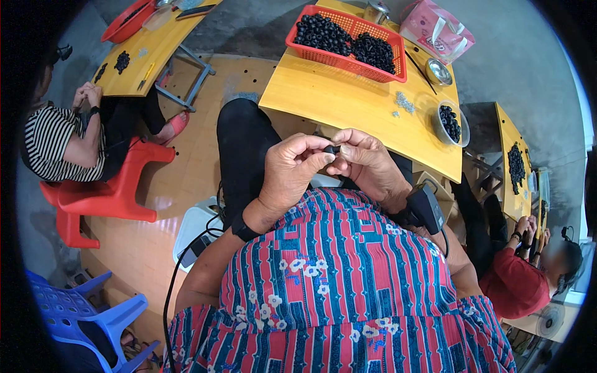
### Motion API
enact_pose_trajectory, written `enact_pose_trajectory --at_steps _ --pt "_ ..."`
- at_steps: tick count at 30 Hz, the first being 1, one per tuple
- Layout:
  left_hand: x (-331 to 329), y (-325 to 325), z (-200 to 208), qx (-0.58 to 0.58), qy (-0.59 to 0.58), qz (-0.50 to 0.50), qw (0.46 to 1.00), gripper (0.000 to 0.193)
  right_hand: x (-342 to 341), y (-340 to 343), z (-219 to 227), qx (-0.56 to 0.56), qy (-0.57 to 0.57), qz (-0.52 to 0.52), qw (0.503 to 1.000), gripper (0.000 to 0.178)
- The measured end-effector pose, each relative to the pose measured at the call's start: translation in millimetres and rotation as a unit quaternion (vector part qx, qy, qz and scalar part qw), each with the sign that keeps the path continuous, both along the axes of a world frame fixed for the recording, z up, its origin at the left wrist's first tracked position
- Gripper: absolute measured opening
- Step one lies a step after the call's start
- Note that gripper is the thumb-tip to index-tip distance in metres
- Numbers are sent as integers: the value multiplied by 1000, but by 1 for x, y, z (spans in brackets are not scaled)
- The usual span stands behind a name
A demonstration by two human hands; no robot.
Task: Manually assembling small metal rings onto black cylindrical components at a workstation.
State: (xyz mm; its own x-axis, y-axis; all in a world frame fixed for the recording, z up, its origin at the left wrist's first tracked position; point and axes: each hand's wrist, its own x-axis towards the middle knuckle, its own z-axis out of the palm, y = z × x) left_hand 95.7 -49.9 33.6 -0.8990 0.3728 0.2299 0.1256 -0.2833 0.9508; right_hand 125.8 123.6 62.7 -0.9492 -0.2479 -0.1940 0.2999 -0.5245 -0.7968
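Note:
Between my two hands, just off the near edge of the yellow table (311,93), is a small black round part (332,150). My left hand (292,165) pinches it between thumb and forefinger. My right hand (368,163) has its thumb and fingertips closed on the other side of the same part. Its finer detail is hidden by the fingertips. Farther off on the table stands a red plastic basket (398,59) with two heaps of black parts (320,34). A small pile of clear or silvery bits (405,102) lies nearer, toward the right.
A clear tub of black parts (449,124), a metal bowl (438,72), a dark stick (420,71) and a pink bag (435,31) stand at the table's right. People sit at other tables left (68,137) and right (522,280). A cable (171,273) runs by my left arm.

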Motion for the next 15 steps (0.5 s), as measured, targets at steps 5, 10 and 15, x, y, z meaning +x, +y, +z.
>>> enact_pose_trajectory --at_steps 5,10,15 --pt "-4 -2 -6 -39 76 23 996 16 1 0 4 3 -27 54 998 21" --pt "-3 0 -7 -7 47 13 999 18 0 3 4 5 -44 102 994 24" --pt "-5 -2 -10 -25 68 23 997 19 1 0 4 -4 -33 103 994 26"
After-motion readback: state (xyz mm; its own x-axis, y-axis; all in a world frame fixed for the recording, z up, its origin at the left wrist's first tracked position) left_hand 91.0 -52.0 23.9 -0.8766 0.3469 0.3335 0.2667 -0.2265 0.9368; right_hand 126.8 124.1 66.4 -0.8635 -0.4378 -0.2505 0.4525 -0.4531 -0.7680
